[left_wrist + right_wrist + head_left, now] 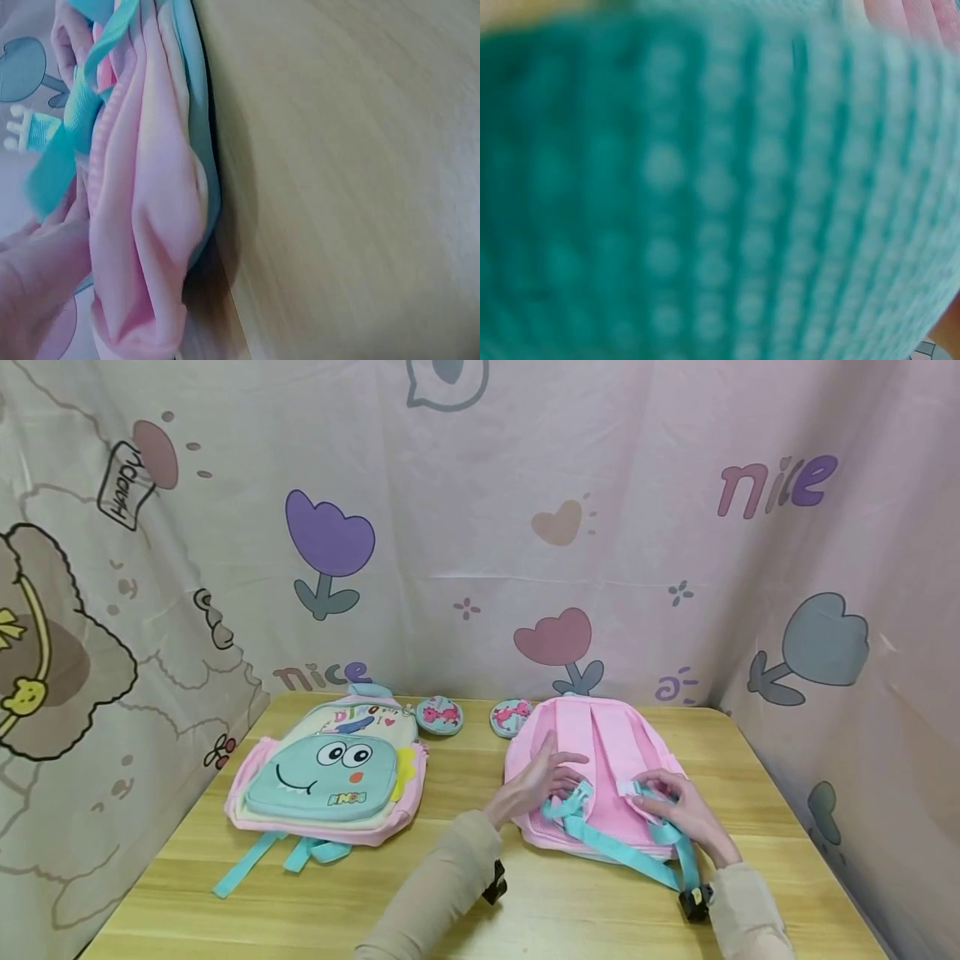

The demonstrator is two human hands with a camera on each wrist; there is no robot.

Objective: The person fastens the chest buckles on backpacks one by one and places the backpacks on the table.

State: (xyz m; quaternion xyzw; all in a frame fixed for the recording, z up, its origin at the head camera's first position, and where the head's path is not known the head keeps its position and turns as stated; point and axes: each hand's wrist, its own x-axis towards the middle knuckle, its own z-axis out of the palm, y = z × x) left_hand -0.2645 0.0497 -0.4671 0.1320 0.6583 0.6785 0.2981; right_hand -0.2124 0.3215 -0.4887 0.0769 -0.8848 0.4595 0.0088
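A pink backpack [567, 735] lies on its front, its back panel and shoulder straps facing up. Over its lower left part is my left hand [536, 783], fingers spread and mostly straight beside the turquoise buckle [579, 797]. In the left wrist view, a pronged buckle end [36, 130] sticks out from the webbing above that hand. My right hand [686, 810] pinches the lower end of the right shoulder strap [637, 785], where turquoise webbing [630, 853] joins it. Blurred turquoise webbing [765, 195] covers most of the right wrist view.
A second backpack [322, 777] lies at the left, its dinosaur-face pocket up and turquoise strap ends trailing forward. Two round pendants [439, 716] rest between the bags near the back edge. A printed curtain [465, 527] hangs behind the wooden table [300, 927].
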